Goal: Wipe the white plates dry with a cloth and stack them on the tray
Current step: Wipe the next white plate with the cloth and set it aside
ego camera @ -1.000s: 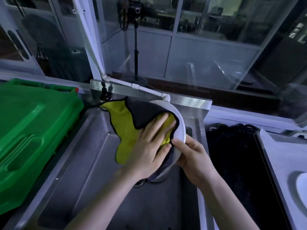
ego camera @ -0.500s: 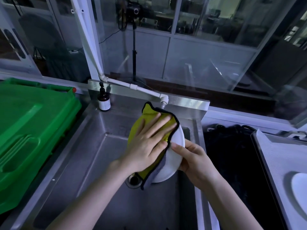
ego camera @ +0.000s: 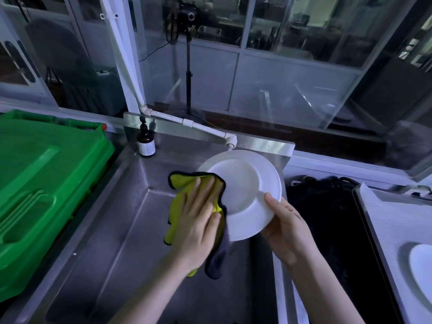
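A white plate [ego camera: 245, 190] is held tilted over the steel sink [ego camera: 121, 230], its face turned toward me. My right hand [ego camera: 287, 228] grips its lower right rim, thumb on the face. A yellow cloth with a dark edge and grey back [ego camera: 184, 185] lies against the plate's left edge. My left hand [ego camera: 198, 223] presses on the cloth with straight fingers. At the far right a second white plate [ego camera: 422, 265] lies on the tray [ego camera: 385, 220], cut off by the frame edge.
A large green plastic bin [ego camera: 44, 183] fills the left side. A brown pump bottle [ego camera: 146, 142] stands at the sink's back corner, and a white pipe tap [ego camera: 230, 141] ends just above the plate. A dark black basin [ego camera: 332, 220] lies between sink and tray.
The plate has turned to face me and the cloth has slid left off its face, leaving most of the plate uncovered. My left hand moved left and down with the cloth.
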A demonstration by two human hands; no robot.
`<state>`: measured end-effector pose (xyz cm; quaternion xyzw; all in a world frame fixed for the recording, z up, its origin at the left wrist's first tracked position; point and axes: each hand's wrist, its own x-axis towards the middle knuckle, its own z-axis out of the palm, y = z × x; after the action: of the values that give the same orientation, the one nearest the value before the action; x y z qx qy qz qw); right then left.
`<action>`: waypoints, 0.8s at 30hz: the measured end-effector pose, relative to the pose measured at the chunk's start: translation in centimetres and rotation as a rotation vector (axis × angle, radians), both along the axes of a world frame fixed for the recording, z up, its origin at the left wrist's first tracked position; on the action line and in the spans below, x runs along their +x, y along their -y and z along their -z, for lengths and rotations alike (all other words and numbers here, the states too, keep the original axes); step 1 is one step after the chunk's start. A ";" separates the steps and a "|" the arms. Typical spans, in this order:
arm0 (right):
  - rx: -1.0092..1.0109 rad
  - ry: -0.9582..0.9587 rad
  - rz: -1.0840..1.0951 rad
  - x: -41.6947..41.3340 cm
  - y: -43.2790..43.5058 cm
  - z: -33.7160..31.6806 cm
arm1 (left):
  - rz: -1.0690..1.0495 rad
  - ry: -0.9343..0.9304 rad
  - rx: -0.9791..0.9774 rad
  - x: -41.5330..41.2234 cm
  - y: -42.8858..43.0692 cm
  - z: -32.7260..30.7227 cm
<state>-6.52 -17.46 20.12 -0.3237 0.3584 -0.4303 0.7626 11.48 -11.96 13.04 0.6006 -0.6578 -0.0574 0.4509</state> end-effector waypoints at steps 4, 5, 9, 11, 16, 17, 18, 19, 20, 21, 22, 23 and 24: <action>0.046 -0.015 0.029 1.6 -0.3 0.3 | 0.013 0.273 -0.024 -2.4 -0.1 -0.6; 0.053 -0.018 0.033 1.8 -0.3 0.3 | 0.023 0.270 -0.028 -2.3 0.0 -0.6; 0.047 0.023 0.090 1.2 0.3 -0.6 | -0.017 0.077 -0.019 -1.1 0.3 0.1; 0.038 0.043 0.119 0.9 0.7 -1.0 | -0.037 -0.005 0.007 -1.2 0.0 0.2; 0.109 0.050 0.133 1.7 -0.3 -0.5 | 0.051 0.346 -0.004 -3.2 -0.1 -1.1; 0.124 0.049 0.127 1.9 -0.5 -0.3 | 0.061 0.406 0.007 -3.5 0.1 -1.4; 0.133 0.047 0.126 1.9 -0.5 -0.2 | 0.064 0.437 0.014 -3.5 0.2 -1.7; 0.130 0.041 0.125 2.0 -0.5 -0.1 | 0.067 0.436 0.016 -3.4 0.4 -1.7; 0.120 0.030 0.127 2.0 -0.4 -0.2 | 0.072 0.407 0.013 -3.2 0.4 -1.7; 0.110 0.020 0.131 1.9 -0.3 -0.4 | 0.071 0.361 0.007 -3.0 0.2 -1.5; 0.107 0.016 0.143 1.7 -0.2 -0.6 | 0.057 0.309 -0.002 -2.7 -0.1 -1.0; 0.108 0.022 0.162 1.5 0.0 -0.8 | 0.036 0.257 -0.009 -2.5 -0.5 -0.5; 0.105 0.031 0.183 1.3 0.1 -0.9 | 0.016 0.204 -0.008 -2.4 -0.9 0.0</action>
<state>-5.26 -17.59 21.03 -0.2424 0.3965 -0.4836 0.7417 9.06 -11.02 13.05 0.5963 -0.7051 0.0031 0.3837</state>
